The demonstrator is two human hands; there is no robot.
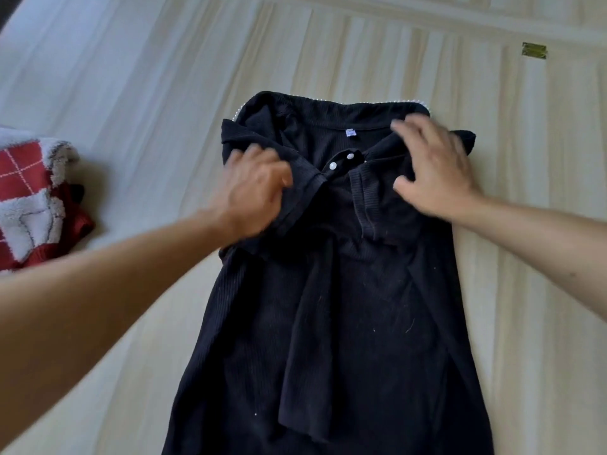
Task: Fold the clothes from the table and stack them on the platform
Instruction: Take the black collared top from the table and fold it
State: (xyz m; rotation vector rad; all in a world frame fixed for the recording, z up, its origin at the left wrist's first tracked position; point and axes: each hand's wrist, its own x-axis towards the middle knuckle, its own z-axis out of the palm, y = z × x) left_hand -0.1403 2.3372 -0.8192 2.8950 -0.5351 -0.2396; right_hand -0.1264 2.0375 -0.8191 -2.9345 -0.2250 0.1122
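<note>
A black ribbed garment (pixel 345 307) with white buttons and a pearl-trimmed collar lies flat on the pale wooden table (pixel 525 290), collar at the far end. Both sleeves are folded inward over the chest. My left hand (pixel 253 192) lies on the left folded sleeve, fingers bent against the cloth; whether it grips the sleeve is blurred. My right hand (pixel 433 169) presses flat with spread fingers on the right shoulder and folded sleeve.
A red and white checked fleece garment (pixel 29 198) sits bunched at the left edge of the table. A small gold label (pixel 534 50) is stuck to the wood at the far right.
</note>
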